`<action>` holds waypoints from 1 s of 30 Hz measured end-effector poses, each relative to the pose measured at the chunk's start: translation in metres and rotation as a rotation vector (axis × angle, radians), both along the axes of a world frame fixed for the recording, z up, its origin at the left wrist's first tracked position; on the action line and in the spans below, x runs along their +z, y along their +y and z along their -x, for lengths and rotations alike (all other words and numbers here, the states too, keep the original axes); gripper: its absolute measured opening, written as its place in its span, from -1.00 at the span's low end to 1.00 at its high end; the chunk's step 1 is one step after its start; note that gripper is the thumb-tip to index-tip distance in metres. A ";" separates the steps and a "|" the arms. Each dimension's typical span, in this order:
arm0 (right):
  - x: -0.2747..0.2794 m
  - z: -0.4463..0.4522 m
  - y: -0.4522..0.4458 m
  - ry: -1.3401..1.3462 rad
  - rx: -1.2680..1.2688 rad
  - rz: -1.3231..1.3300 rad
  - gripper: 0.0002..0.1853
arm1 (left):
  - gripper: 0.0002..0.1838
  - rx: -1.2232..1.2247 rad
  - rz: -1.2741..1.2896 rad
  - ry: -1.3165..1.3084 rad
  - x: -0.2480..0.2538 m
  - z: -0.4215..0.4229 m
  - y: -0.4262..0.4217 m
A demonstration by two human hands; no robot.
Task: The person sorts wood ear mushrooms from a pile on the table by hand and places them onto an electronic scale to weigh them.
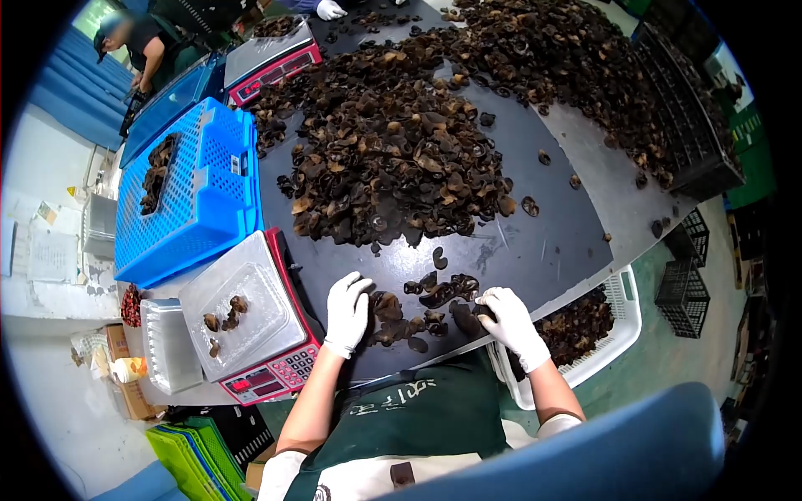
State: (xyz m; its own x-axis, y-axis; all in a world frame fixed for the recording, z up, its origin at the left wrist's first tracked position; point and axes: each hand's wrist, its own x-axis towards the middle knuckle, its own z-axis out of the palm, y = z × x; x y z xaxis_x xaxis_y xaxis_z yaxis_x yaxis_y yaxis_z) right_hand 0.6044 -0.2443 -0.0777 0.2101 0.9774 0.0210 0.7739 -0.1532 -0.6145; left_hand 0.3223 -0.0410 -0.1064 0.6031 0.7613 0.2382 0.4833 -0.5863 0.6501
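Gloved in white, my left hand rests on the dark tabletop, its fingers extended beside a small group of dark brown wood ear mushrooms. My right hand, also gloved, is at the right end of that group, thumb and fingers closed around a dark wood ear piece. Between the hands lie several loose, curled pieces. Beyond them rises a large heap of wood ears. To the left, a clear plastic tray with a few small pieces sits on a red digital scale.
A blue crate and stacked clear trays stand at left. A white basket of wood ears is below the table's right edge. Black crates sit on the floor. Another scale and co-workers are at the far side.
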 end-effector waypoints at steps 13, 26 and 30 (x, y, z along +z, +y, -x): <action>0.032 -0.021 -0.031 -0.352 -0.017 0.160 0.18 | 0.40 -0.011 0.108 0.419 0.013 0.031 -0.077; -0.015 0.032 0.109 -0.137 0.703 -0.105 0.12 | -0.07 -0.436 -0.133 0.136 0.000 -0.025 -0.063; -0.025 0.038 0.112 -0.095 0.727 -0.254 -0.27 | -0.48 -0.358 -0.223 0.038 -0.007 -0.029 -0.066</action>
